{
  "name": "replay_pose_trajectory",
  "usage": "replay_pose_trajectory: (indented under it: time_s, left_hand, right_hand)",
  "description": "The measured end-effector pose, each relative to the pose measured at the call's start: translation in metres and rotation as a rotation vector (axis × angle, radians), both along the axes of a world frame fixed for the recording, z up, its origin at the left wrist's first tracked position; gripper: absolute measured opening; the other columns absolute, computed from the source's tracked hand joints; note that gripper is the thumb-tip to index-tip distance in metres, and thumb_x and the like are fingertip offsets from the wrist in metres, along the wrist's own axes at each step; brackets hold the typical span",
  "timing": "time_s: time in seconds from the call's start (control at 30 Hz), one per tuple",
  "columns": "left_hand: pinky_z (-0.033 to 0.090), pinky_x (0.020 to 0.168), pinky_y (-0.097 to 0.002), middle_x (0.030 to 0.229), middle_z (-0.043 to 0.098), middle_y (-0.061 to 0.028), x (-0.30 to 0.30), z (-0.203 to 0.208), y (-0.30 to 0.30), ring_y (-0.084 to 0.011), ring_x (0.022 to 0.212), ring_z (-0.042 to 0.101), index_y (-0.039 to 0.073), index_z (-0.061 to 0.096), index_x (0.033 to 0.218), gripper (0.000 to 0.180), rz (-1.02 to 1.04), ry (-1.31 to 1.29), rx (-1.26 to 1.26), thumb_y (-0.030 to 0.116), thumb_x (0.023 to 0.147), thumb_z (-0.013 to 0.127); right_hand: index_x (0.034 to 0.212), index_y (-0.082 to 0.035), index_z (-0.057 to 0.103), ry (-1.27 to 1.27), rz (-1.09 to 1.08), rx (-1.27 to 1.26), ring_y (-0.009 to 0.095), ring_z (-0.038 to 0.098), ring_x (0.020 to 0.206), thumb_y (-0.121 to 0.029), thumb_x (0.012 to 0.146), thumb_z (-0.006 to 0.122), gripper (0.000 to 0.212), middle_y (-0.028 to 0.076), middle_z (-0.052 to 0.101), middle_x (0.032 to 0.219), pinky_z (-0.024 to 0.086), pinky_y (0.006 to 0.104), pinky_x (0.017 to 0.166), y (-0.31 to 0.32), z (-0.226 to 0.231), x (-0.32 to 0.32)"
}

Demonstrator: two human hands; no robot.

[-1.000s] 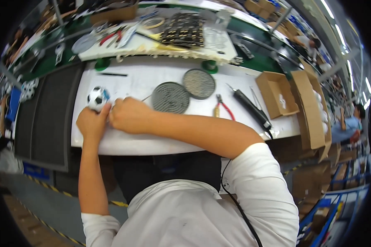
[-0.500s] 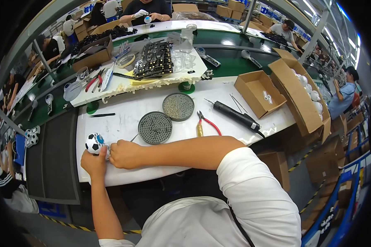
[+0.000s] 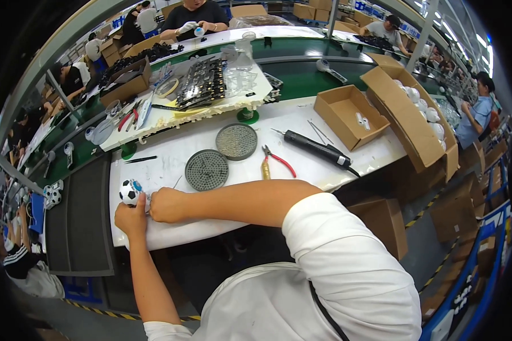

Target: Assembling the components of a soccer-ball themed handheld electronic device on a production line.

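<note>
At the left of the white worktable, my left hand (image 3: 131,219) is closed round a small soccer-patterned ball (image 3: 128,194), white with black patches and a blue part on its right side. My right hand (image 3: 168,205) is a fist pressed close beside it, thumb side toward the ball. What its fingers hold is hidden. Just beyond that fist shows a thin grey rod (image 3: 177,182); whether it is gripped or lies on the table I cannot tell. Nearest to the right forearm are a round dark tray of small holes (image 3: 207,170) and a similar tray with small metal parts (image 3: 236,141).
Red-handled pliers (image 3: 279,161), a black electric screwdriver (image 3: 317,149) and tweezers (image 3: 321,132) lie to the right. An open carton (image 3: 351,116) stands beyond them. Black tweezers (image 3: 141,159) lie farther left. A raised shelf (image 3: 170,122) carries circuit boards (image 3: 202,85). A co-worker (image 3: 194,20) sits opposite.
The view has shifted slightly, so the table and tools appear a little higher and turned. Both hands stay together at the ball, with the right fist slightly turned.
</note>
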State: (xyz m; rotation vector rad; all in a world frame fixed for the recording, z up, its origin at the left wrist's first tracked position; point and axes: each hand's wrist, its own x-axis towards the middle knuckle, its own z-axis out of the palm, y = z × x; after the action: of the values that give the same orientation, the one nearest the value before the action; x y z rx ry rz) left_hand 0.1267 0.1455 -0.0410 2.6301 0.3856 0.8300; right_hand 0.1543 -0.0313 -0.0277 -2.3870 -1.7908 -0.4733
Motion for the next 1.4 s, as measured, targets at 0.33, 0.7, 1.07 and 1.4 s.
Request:
replay_pose_trajectory:
  time_s: [0.33,0.7,1.07,1.4]
  left_hand:
    - [0.047,0.061,-0.0461,0.072,0.067,-0.0175,0.001,0.011,-0.008,-0.0373,0.069,0.065,0.000,0.068,0.073,0.074,-0.029,0.009,-0.001,0.073,0.074,0.058]
    - [0.049,0.061,-0.0454,0.072,0.068,-0.0202,0.006,0.007,0.000,-0.0377,0.070,0.067,-0.003,0.071,0.077,0.081,0.057,0.034,0.035,0.075,0.078,0.052]
    - [0.049,0.061,-0.0465,0.068,0.067,-0.0200,0.014,0.001,0.005,-0.0380,0.068,0.067,-0.004,0.070,0.074,0.081,0.083,0.025,0.049,0.076,0.076,0.054]
    - [0.047,0.058,-0.0467,0.066,0.065,-0.0195,0.005,0.002,-0.003,-0.0374,0.064,0.065,-0.002,0.067,0.070,0.075,0.019,-0.050,-0.045,0.073,0.069,0.064]
  right_hand:
    - [0.069,-0.009,0.071,0.104,-0.024,0.036,0.031,0.066,0.069,-0.018,0.076,0.058,0.017,0.011,0.068,0.071,0.052,0.0445,0.061,0.003,0.003,0.003]
    - [0.077,-0.011,0.073,0.155,-0.066,0.045,0.032,0.067,0.075,-0.018,0.077,0.058,0.016,0.010,0.070,0.078,0.053,0.0439,0.065,0.005,-0.001,0.003]
    - [0.076,-0.009,0.072,0.214,-0.096,0.057,0.032,0.067,0.076,-0.020,0.078,0.057,0.019,0.013,0.070,0.081,0.053,0.0446,0.067,0.007,-0.003,0.007]
    - [0.073,-0.010,0.071,-0.016,-0.025,0.077,0.030,0.066,0.078,-0.022,0.078,0.056,0.019,0.010,0.069,0.078,0.053,0.0423,0.064,-0.004,0.004,0.016]
